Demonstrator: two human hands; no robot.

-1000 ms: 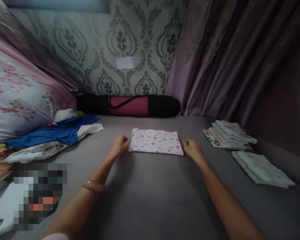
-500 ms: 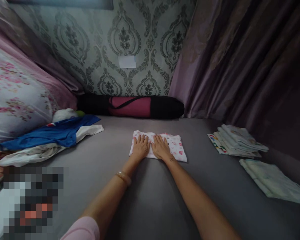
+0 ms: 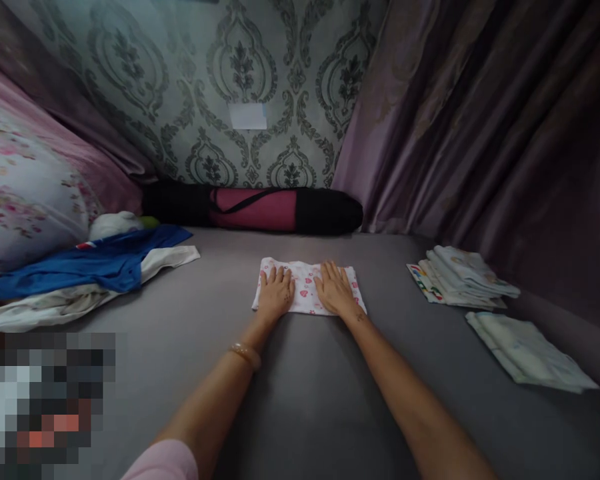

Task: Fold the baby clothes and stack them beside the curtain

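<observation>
A folded white cloth (image 3: 305,293) with pink hearts and small prints lies flat on the grey bed sheet (image 3: 300,387). My left hand (image 3: 276,292) rests palm down on its left part, fingers stretched out. On the right part lies my right hand (image 3: 334,288), also flat with extended fingers. A strip of printed fabric shows between the two hands. The palms hide some of the cloth. A bangle (image 3: 246,355) circles my left wrist.
Folded cloths (image 3: 465,277) are stacked at the right, with another folded cloth (image 3: 530,350) nearer. Blue clothing (image 3: 115,257) and a floral pillow (image 3: 25,193) lie left. A black and dark-pink long bag (image 3: 255,210) lies along the wall. The lower left is pixelated.
Both hands were closed beside the cloth's ends. They then came together flat on its middle, and now lie farther apart on it, toward its left and right sides.
</observation>
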